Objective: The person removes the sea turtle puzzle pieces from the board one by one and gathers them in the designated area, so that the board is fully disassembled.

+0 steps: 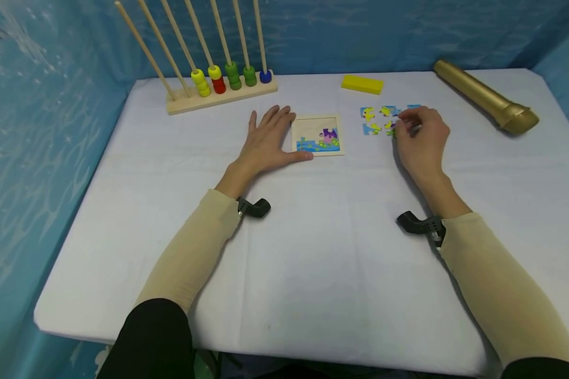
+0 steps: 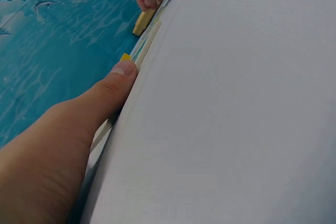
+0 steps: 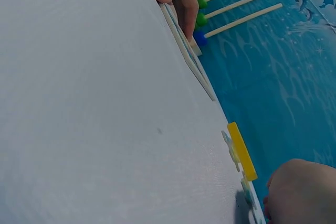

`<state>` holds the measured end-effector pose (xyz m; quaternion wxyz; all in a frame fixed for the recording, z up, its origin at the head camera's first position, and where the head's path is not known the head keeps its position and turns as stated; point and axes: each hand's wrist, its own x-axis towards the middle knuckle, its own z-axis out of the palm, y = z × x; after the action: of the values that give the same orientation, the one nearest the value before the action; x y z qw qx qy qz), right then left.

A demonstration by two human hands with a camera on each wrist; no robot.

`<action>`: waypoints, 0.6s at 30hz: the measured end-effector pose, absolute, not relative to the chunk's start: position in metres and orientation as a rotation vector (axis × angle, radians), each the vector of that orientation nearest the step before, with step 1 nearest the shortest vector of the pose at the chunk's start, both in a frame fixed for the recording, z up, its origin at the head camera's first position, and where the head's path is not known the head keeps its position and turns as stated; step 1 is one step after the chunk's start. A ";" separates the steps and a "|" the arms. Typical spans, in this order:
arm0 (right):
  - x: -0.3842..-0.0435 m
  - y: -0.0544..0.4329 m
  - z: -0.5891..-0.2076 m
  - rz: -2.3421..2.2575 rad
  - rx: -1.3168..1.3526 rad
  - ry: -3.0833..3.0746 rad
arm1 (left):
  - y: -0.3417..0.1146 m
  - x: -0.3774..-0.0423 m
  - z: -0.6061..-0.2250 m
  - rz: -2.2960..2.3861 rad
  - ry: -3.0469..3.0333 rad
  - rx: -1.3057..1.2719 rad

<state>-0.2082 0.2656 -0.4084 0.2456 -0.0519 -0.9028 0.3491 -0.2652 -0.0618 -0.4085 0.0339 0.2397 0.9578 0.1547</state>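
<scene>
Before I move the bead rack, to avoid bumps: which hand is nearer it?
Left. The left hand is near the right end of the bead rack; the right hand is farther right, at puzzle pieces.

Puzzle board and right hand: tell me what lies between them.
In the head view, a bare strip of white tablecloth, then loose puzzle pieces, between puzzle board and right hand.

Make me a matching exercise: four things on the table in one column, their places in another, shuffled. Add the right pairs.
Things:
1. puzzle tray
2. yellow block
3. gold rod
4. bead stand

Places:
A. back right of the table
B. just beyond the loose puzzle pieces
C. back left of the table
D. beside the thumb and fingers of the left hand

Right pairs: 1-D, 2-B, 3-A, 4-C
</scene>
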 end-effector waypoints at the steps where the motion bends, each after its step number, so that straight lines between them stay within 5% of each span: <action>1: -0.208 0.265 -0.408 0.960 -0.126 -2.453 | -0.062 -0.265 -0.409 0.477 2.946 0.738; 18: -0.201 0.224 -0.409 1.102 0.213 -2.474 | -0.062 -0.267 -0.411 0.491 2.960 0.759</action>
<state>-0.2015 0.2236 -0.4090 0.2111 0.0768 -0.8902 0.3964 -0.2667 -0.0621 -0.4115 0.0232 0.2450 0.9562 0.1586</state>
